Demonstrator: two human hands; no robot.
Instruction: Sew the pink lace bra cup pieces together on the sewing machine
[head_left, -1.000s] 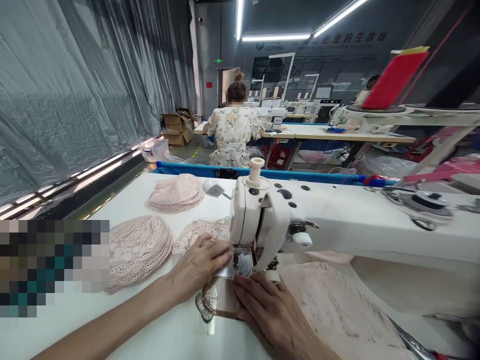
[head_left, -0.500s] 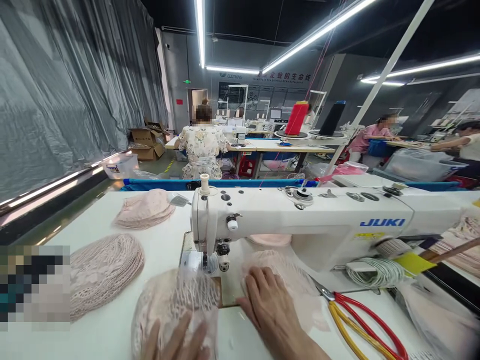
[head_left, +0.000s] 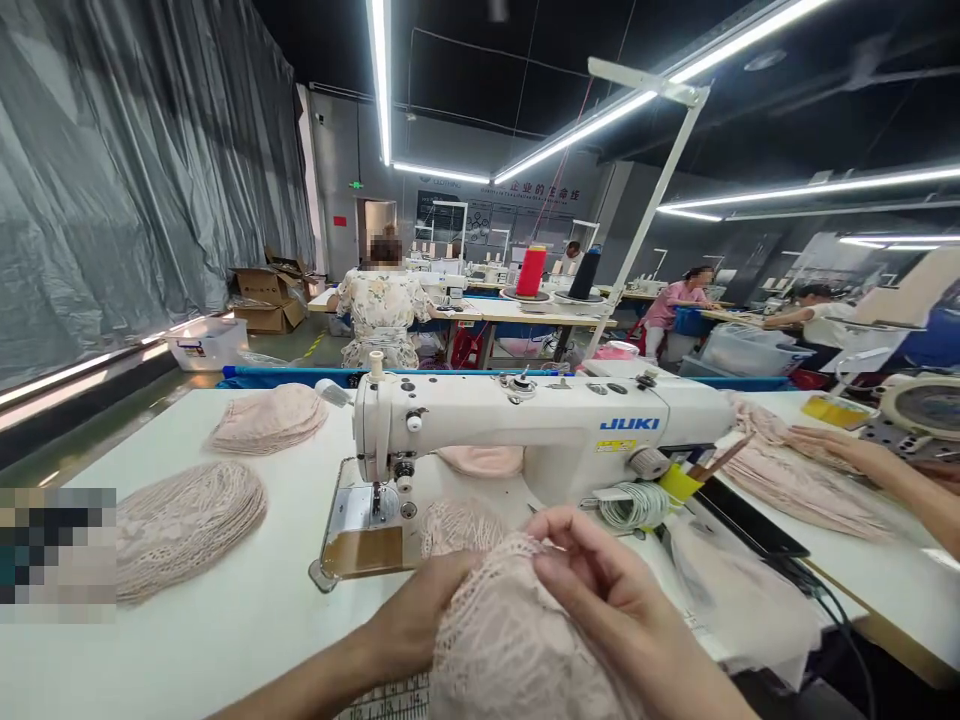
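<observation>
A pale pink lace piece [head_left: 517, 650] is held up in front of the sewing machine [head_left: 487, 420]. My left hand [head_left: 424, 605] is closed on its left side, with the fingertips partly hidden behind the lace. At the top edge, the thumb and fingers of my right hand [head_left: 600, 575] pinch the scalloped border. Another lace piece [head_left: 456, 522] lies on the table beyond my hands, to the right of the needle area. Under the machine's arm rests a smooth peach fabric piece [head_left: 484, 460].
Two stacks, one of lace [head_left: 195, 525] and one of pink pieces [head_left: 270, 415], lie at left. A coil of pale cord [head_left: 634, 507] sits below the machine's handwheel. At right, a co-worker's hand [head_left: 847, 445] rests on more fabric [head_left: 802, 490]. A printed ruler [head_left: 390, 698] shows at the front.
Both hands have left the tabletop and come together with a lace piece raised between them. The lace no longer lies under my left hand near the needle. The view has turned right.
</observation>
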